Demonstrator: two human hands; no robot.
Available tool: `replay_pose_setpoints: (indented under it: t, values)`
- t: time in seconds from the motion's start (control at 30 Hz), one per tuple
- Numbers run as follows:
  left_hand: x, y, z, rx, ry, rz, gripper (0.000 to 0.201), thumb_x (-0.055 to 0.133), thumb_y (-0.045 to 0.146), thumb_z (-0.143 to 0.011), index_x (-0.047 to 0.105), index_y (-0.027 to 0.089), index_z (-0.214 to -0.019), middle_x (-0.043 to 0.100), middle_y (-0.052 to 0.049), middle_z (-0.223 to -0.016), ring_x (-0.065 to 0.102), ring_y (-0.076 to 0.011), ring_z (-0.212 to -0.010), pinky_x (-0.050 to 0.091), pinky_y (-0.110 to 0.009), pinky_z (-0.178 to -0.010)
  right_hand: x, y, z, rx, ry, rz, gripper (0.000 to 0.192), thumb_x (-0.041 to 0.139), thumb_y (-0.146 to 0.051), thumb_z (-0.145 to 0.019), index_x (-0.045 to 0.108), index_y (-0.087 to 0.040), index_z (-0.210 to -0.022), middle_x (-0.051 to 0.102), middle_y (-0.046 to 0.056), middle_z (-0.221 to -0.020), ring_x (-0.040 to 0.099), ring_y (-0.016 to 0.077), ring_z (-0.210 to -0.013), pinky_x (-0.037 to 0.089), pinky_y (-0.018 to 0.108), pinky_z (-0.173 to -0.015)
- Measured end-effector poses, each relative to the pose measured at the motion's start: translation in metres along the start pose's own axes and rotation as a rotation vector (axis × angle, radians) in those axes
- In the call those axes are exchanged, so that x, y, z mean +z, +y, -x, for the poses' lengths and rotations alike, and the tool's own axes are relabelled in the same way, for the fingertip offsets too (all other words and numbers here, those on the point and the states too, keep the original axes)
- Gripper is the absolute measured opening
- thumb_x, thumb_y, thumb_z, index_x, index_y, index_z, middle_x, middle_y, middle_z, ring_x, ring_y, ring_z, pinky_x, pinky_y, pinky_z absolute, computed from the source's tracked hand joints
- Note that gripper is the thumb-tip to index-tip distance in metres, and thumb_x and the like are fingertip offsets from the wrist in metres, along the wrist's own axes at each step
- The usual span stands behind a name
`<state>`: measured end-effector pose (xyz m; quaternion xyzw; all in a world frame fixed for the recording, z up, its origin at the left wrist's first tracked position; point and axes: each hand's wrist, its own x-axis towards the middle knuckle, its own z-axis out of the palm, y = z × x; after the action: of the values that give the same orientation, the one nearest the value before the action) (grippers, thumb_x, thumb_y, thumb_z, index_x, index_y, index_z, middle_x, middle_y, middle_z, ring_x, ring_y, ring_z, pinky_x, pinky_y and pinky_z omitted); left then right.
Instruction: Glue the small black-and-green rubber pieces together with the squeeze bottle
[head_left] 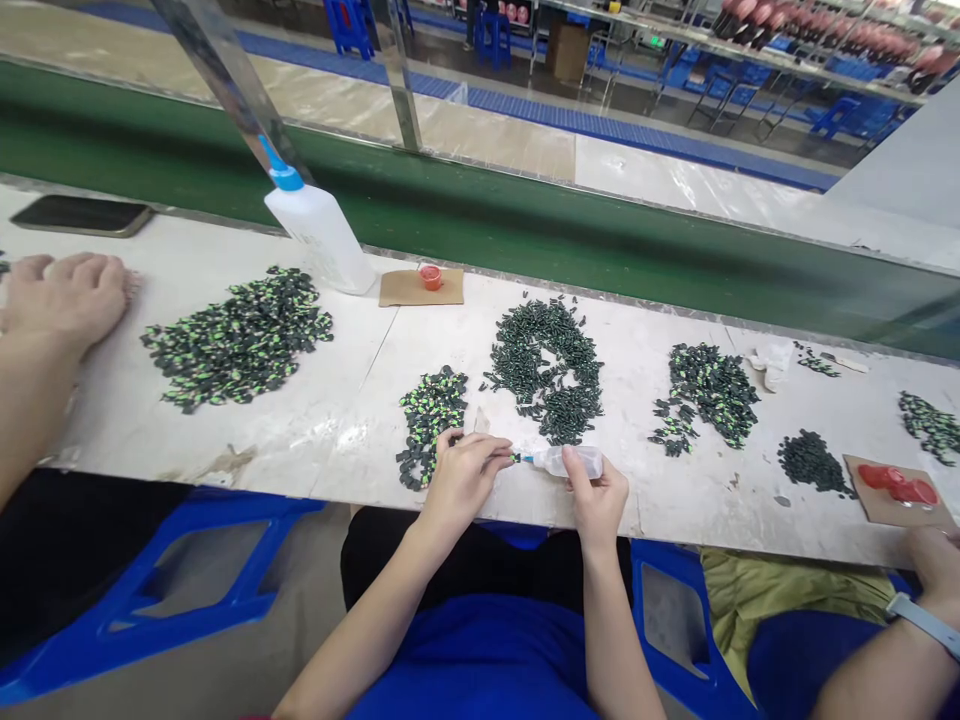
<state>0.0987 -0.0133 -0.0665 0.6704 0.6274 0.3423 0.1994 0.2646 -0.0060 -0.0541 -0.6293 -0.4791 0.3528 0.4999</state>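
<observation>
Squeeze bottle [566,462], small and translucent, is gripped in right hand [602,497], thumb along its side, fingers curled around the far end. It's held about level over the bench [360,440], blue nozzle [528,458] aimed left. Left hand [466,472] is pinched nearly to nothing, thumb and finger on a small black-and-green piece [515,457]. Piece sits right at the nozzle; can't tell if they touch.

Left hand is next to the near pile of black-and-green pieces [435,405] and covers part of its edge. Pile of dark green pellets [551,365] is just beyond the bottle. Farther left: large white bottle [319,235], and a red cup [430,277] on a cardboard piece [397,288].

Hard to see: most of the held piece is behind the fingertips, its shape unreadable. Right hand's lower fingers partly hidden; bottle base too. Liquid level unreadable. Co-worker's hand at left [67,295] is cut by the frame edge; co-worker's hand at right [934,562] is cut off too, can't tell what it holds.
</observation>
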Motion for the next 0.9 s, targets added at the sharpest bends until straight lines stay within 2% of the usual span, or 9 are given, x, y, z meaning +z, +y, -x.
replay_pose_setpoints:
  t: [0.4,0.67,0.9]
  values:
    - [-0.0048,0.0046,-0.0026,-0.049,-0.07,-0.013,0.008,0.064,0.017,-0.082,0.068,0.024,-0.081,0.077,0.001,-0.084,0.07,-0.0184,-0.082,0.032,-0.045,-0.097,-0.0005,0.0003,0.0001,0.032,0.033,-0.009,0.037,0.067,-0.049,-0.07,0.063,-0.015,-0.057,0.052,-0.002,-0.048,0.045,0.0116,-0.047,0.041,0.025,-0.049]
    - [-0.003,0.0039,-0.0022,-0.084,-0.068,0.016,0.008,0.065,0.017,-0.08,0.067,0.024,-0.079,0.077,0.0,-0.085,0.07,-0.0191,-0.083,0.028,-0.047,-0.1,-0.0004,-0.0011,-0.0003,0.058,0.012,-0.045,0.044,0.068,-0.053,-0.068,0.052,-0.016,-0.049,0.045,-0.004,-0.043,0.04,0.0097,-0.044,0.035,0.023,-0.044]
    - [-0.0027,0.0036,-0.0022,-0.096,-0.065,0.016,0.009,0.065,0.016,-0.079,0.067,0.024,-0.078,0.077,0.002,-0.084,0.07,-0.0192,-0.082,0.029,-0.047,-0.1,-0.0009,0.0031,0.0003,0.111,0.051,-0.097,0.043,0.072,-0.052,-0.065,0.054,-0.016,-0.051,0.046,-0.004,-0.043,0.042,0.0096,-0.043,0.036,0.023,-0.042]
